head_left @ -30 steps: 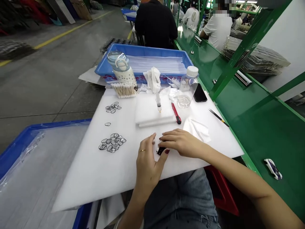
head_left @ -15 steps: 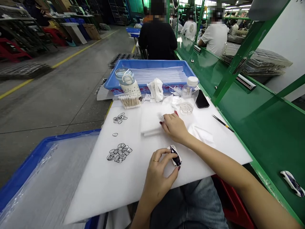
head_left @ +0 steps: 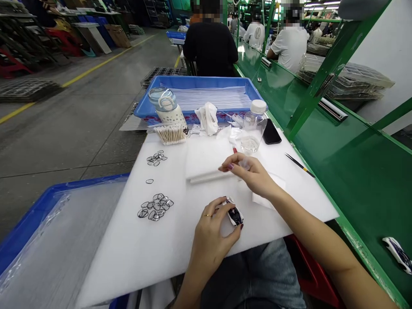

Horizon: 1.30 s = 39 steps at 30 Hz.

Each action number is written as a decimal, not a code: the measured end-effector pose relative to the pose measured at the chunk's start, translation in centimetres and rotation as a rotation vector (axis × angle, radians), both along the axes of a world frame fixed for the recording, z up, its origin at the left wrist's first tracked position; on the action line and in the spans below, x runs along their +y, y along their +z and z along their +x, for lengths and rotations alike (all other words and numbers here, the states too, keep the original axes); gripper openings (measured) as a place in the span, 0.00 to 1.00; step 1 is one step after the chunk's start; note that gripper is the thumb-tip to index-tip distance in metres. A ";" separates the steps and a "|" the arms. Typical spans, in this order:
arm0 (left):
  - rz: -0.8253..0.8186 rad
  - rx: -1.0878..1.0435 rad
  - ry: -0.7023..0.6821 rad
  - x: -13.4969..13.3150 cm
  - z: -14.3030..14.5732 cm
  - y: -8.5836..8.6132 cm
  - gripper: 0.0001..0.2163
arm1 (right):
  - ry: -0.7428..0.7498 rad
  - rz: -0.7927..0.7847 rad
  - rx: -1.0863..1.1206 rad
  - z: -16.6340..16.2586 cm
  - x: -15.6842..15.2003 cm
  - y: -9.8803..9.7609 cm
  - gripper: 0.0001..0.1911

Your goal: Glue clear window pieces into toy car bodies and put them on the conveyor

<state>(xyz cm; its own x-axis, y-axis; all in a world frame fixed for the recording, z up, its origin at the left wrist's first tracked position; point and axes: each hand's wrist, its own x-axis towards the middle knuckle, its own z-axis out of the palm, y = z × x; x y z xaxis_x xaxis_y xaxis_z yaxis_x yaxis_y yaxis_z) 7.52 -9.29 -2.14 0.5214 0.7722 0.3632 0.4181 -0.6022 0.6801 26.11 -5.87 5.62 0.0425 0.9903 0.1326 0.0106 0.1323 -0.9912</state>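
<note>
Head view. The left hand (head_left: 209,234) grips a black-and-white patterned piece (head_left: 235,213) near the front edge of a white plastic board (head_left: 112,262) laid on the green desk (head_left: 322,189). Its fingers (head_left: 216,209) curl around the piece and are clamped on it. The right hand (head_left: 250,172) is raised above the middle of the board, with thumb and forefinger pinched together on a small pale item (head_left: 244,163), too small to identify. Nearest that hand are a folded white pad (head_left: 206,156) and a red tool end (head_left: 234,149), the rest of the tool hidden. Thin black-rimmed loops (head_left: 156,207) lie in clusters toward the left edge of the board. A clear bottle (head_left: 254,128) and cotton swabs (head_left: 170,135) sit at its far edge.
</note>
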 end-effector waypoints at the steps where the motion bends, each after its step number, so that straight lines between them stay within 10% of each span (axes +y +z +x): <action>1: -0.004 -0.025 0.014 -0.1 0.0 0.1 0.17 | -0.034 0.014 0.056 -0.2 -0.4 0.1 0.14; 6: -0.069 -0.110 0.027 -0.3 -0.4 0.9 0.15 | -0.179 0.005 0.086 -1.6 -0.9 -1.1 0.21; 22: -0.076 -0.146 0.060 -0.2 -0.6 1.2 0.12 | 0.161 -0.267 0.023 -3.7 -2.2 -2.9 0.20; 39: -0.003 -0.046 0.062 0.1 -0.7 1.3 0.11 | -0.011 -0.258 -0.131 -3.8 -3.0 -3.8 0.12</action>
<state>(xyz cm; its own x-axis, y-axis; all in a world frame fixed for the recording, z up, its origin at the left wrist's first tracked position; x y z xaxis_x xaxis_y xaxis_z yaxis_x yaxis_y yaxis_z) 6.79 -9.16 -0.84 0.4554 0.8037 0.3829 0.4228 -0.5738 0.7014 22.34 -8.83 1.86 0.0529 0.9916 -0.1183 0.1403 -0.1247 -0.9822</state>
